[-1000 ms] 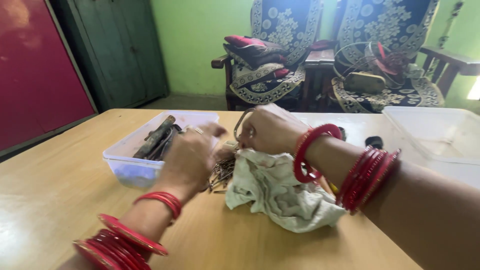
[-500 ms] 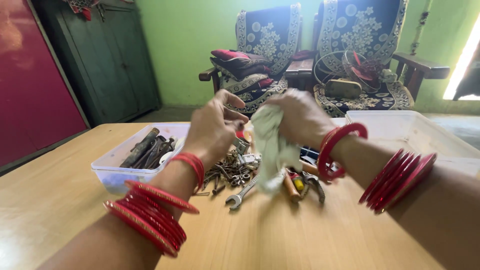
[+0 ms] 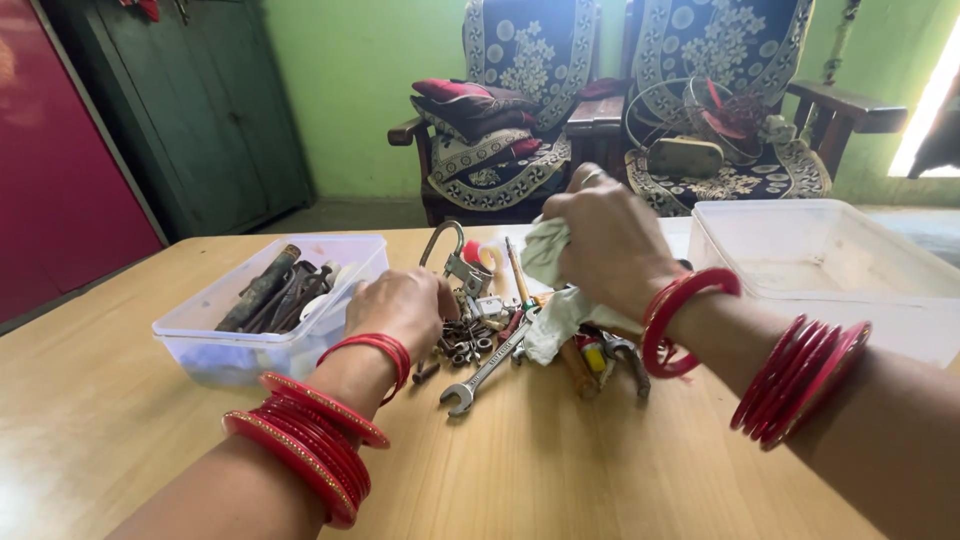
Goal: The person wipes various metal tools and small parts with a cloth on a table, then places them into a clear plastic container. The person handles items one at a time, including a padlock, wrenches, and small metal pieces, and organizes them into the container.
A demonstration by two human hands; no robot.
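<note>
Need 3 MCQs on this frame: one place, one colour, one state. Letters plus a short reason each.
1. Where is the tub of metal parts?
A. On the chair
B. On the table, beside the left hand
C. Under the rag

2. What colour are the bangles?
A. Red
B. Green
C. Silver

3. What is the right hand doing?
A. Lying flat and empty
B. Holding a spanner
C. Gripping a rag

Answers:
1 B: the tub stands on the table just beside the left hand.
2 A: all bangles on both wrists are red.
3 C: its fingers are closed on the rag, while the spanner lies loose on the table.
</note>
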